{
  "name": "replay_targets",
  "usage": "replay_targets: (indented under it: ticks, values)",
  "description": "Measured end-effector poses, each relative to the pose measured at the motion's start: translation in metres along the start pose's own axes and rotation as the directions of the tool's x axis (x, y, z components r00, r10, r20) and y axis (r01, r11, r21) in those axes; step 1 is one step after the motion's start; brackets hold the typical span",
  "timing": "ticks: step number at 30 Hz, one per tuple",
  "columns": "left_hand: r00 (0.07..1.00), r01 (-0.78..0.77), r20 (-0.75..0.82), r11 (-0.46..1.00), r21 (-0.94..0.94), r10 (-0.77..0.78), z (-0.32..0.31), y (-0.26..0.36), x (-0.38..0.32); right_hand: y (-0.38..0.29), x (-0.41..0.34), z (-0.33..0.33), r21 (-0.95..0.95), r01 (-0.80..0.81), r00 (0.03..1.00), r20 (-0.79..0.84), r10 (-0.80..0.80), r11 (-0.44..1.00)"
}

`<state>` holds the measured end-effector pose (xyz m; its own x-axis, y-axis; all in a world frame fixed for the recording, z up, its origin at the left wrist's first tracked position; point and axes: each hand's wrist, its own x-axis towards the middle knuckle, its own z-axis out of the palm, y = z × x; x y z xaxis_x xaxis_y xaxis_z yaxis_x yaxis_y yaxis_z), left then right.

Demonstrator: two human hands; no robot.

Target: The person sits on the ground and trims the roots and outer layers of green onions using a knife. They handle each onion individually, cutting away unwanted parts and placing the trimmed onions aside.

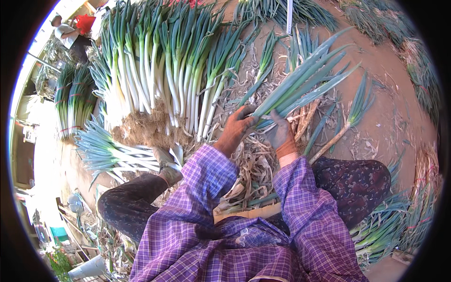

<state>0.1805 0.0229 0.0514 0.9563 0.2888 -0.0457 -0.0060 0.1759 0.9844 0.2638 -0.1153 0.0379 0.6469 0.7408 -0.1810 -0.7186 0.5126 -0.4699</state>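
My left hand (236, 127) grips a large green onion (294, 86) near the base of its leaves. The blue-green leaves fan out toward the upper right. My right hand (280, 135) holds the same stalk from the other side, thumb up against the leaf bases. Its fingers look grey, and the lower end of the stalk is hidden by my hands. Below them lies a heap of dry peeled skins (255, 169). By my right knee an unpeeled onion (340, 137) with a brown, dry shank lies on the soil.
A thick row of white-shanked onions (158, 77) with brown roots lies ahead left. Loose onions (119, 155) surround my left foot (167, 167). Tied bundles (72, 102) stand farther left, near another person (72, 35). More onions (384, 218) lie behind my right knee. A white post (289, 16) rises ahead.
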Motion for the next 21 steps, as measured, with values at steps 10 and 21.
replay_targets:
  ticks: [10,21]
  values:
    - [0.959,-0.014,-0.226,0.767,-0.642,-0.172,0.012,-0.041,-0.006,0.020,-0.006,-0.028,0.041,0.096,0.991,-0.099,-0.092,0.995]
    - [0.870,-0.478,0.493,0.219,0.851,-0.016,-0.016,-0.023,-0.065,0.015,0.056,-0.148,-0.756,0.238,0.931,0.000,-0.365,0.610]
